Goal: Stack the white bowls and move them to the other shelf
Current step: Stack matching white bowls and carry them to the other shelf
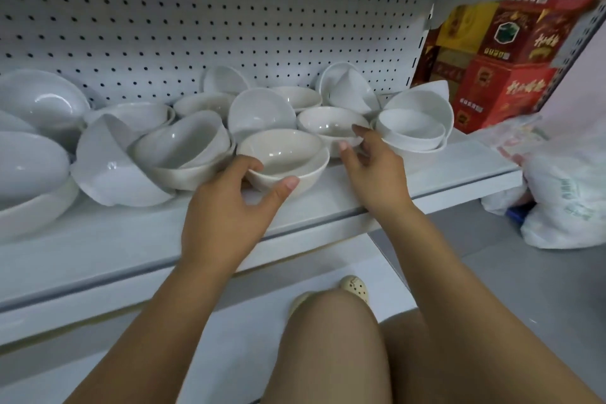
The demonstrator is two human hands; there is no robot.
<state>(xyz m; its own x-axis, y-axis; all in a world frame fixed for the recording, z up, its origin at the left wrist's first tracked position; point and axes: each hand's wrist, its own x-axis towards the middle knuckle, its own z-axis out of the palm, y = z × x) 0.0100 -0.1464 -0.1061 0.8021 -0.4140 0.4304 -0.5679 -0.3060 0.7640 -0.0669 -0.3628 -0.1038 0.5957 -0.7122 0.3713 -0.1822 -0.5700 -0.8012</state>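
White glazed ceramic bowls (183, 141) lie jumbled on the white metal shelf (426, 174). Left hand (229, 203) grips a nested front pair (282, 157); right hand (370, 164) pinches the neighbouring bowl (328, 123) by its rim. This looks like the stacking step; next, probably lift that bowl onto the pair.

To the right beyond my right fingers (363, 134), gold characters on the red boxes (511, 82) and print on the plastic bag (567, 193) are too blurred to read.

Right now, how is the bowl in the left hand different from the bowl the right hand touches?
The front bowl sits nested in another, near the edge of the shelf, gripped by the left hand. The back bowl sits farther in, its rim pinched by the right hand. Both are white and upright.
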